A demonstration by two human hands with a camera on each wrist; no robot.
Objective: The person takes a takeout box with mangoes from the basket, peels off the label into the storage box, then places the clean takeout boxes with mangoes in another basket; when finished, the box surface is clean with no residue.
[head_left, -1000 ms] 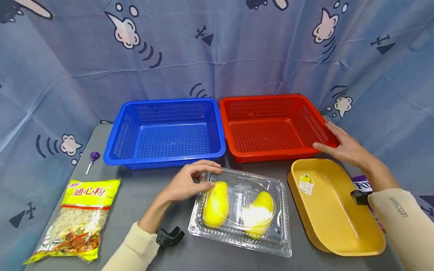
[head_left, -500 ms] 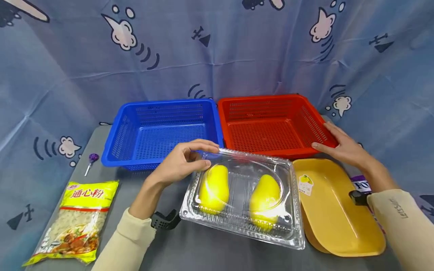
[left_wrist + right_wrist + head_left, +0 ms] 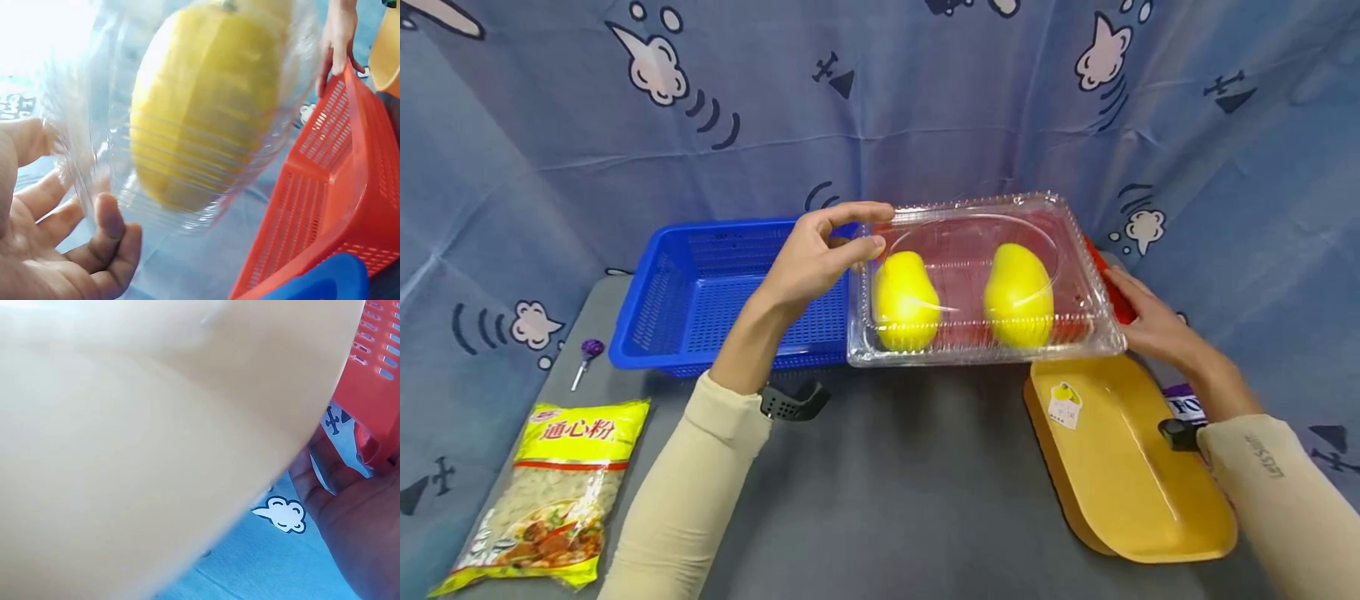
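In the head view my left hand [image 3: 805, 265] pinches the left edge of a clear plastic clamshell box [image 3: 966, 357]. Two yellow mangoes [image 3: 907, 302] lie apart inside it. The box is raised and tilted, over the red basket [image 3: 1118, 293], hiding most of it. Close up in the left wrist view, one mango [image 3: 206, 106] shows through the ribbed plastic, beside my left thumb and fingers. My right hand [image 3: 1165, 333] rests at the right side of the red basket, its fingers fairly straight along the rim. The right wrist view shows these fingers partly behind the yellow bin.
A blue basket [image 3: 700, 364] stands left of the red one. The yellow bin [image 3: 1135, 467] is below my right forearm, with a purple packet [image 3: 1185, 404] partly hidden beyond it. At left lie a pasta bag [image 3: 550, 492] and a lollipop [image 3: 592, 349]. A patterned curtain [image 3: 820, 92] hangs behind.
My left hand has lifted the clamshell box off the table and carried it forward over the red basket, with the mangoes inside. My right hand stays at the red basket's side.
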